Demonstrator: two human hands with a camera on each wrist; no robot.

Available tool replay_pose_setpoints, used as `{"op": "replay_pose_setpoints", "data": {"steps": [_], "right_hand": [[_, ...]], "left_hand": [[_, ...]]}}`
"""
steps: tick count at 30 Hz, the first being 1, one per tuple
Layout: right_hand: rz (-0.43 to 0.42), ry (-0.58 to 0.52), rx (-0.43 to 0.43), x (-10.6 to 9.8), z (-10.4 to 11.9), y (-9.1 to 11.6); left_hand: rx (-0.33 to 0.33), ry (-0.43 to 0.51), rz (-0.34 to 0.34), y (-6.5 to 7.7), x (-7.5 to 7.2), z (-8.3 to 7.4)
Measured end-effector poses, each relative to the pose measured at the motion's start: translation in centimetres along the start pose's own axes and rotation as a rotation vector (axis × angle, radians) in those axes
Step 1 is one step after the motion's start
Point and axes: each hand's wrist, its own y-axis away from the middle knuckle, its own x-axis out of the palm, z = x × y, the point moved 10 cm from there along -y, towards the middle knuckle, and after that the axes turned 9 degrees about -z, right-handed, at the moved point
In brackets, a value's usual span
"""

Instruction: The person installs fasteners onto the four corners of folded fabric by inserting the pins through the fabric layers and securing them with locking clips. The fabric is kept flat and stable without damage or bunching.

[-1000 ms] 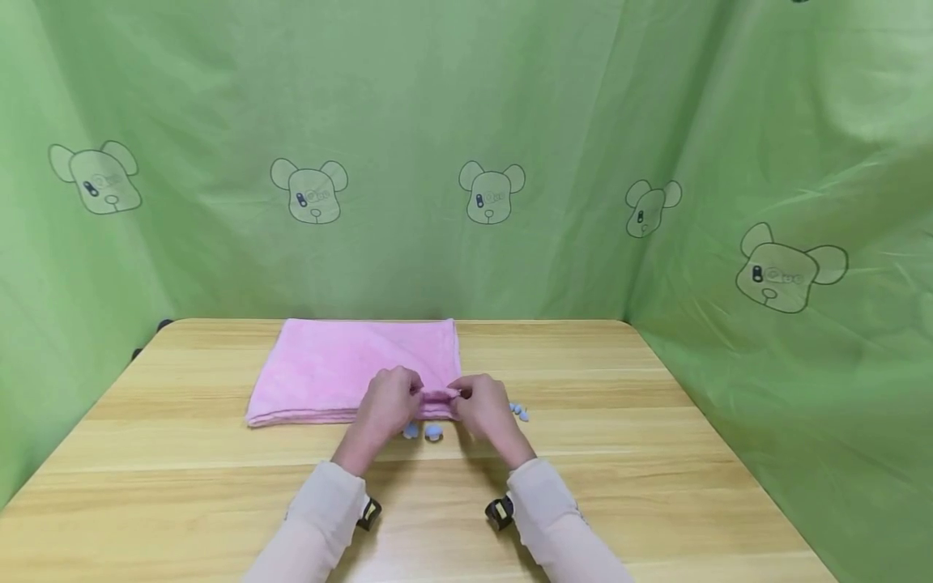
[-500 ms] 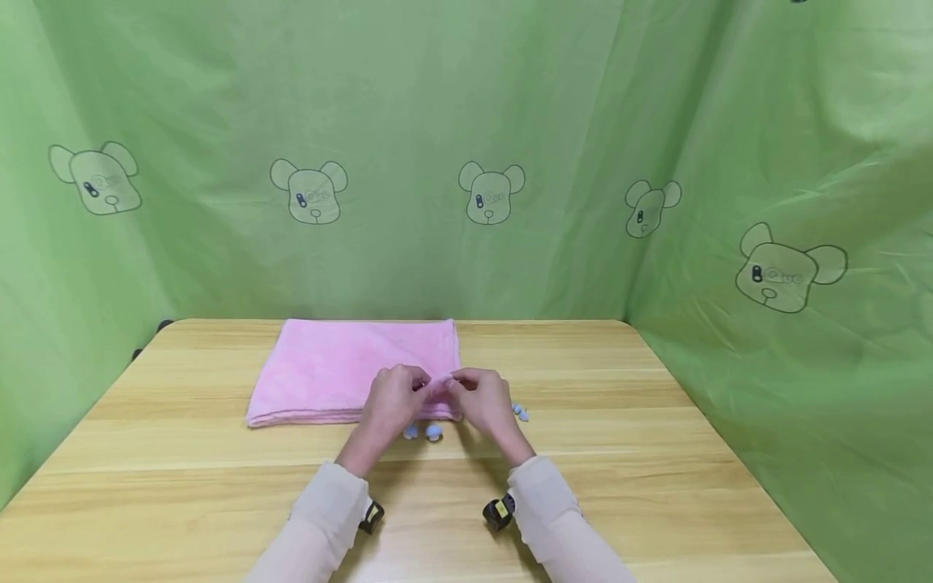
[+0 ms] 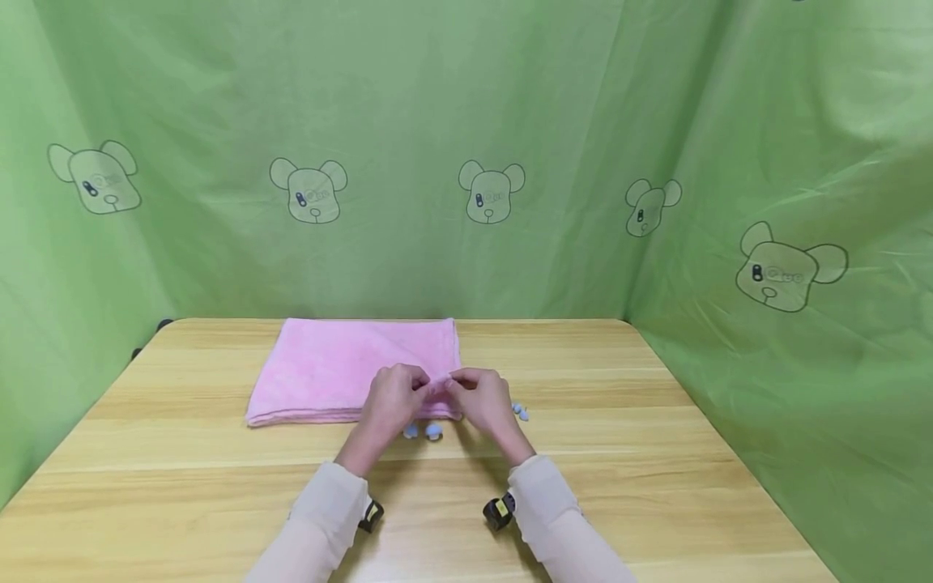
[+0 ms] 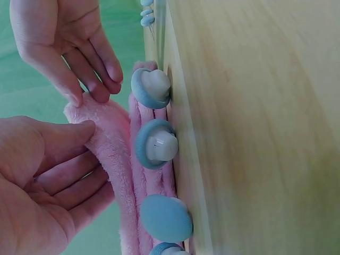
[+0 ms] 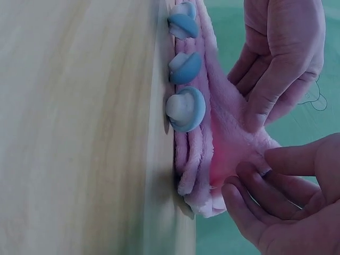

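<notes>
A folded pink plush blanket lies on the table, its front edge showing stacked layers. My left hand pinches the raised top layer near the front right corner, thumb above and fingers beneath, as the left wrist view shows. Close beside it, my right hand pinches the same lifted flap between thumb and fingertips. Below the flap, the lower layers stay on the tabletop. Several blue-and-white mushroom-shaped pieces stand along the blanket's front edge. In the head view, one mushroom piece sits just in front of the hands.
To the right of the right hand lie small light-blue pieces, one with a thin needle-like part. The wooden table extends forward and to both sides. Green curtains with bear-head drawings enclose it at the back and sides.
Over the last second both hands have drawn slightly closer together and raised the blanket's top layer into a flap. Between half a second ago and now they hold nearly still.
</notes>
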Motion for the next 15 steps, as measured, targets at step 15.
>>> {"op": "replay_pose_setpoints", "data": {"steps": [15], "right_hand": [[-0.027, 0.194, 0.105, -6.5, -3.6, -2.4]], "left_hand": [[-0.01, -0.014, -0.013, -0.2, -0.4, 0.1]]}}
